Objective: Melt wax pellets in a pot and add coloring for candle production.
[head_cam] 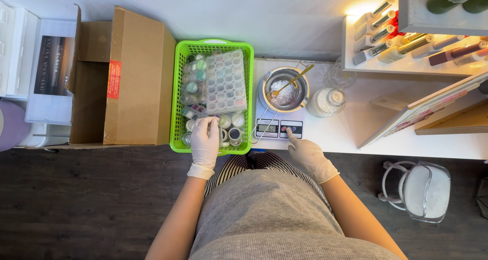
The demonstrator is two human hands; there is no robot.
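The gloved left hand is lowered into the green plastic lattice basket, its fingers curled over small round lidded jars; a firm grip cannot be confirmed. The gloved right hand is mostly folded, with the index finger extended onto a button of the flat white digital scale. A round metal pot holding white granules and a gold spoon is seated on the scale. A clear compartmented plastic box lies in the basket. A brown corrugated cardboard box stands to the left of the basket.
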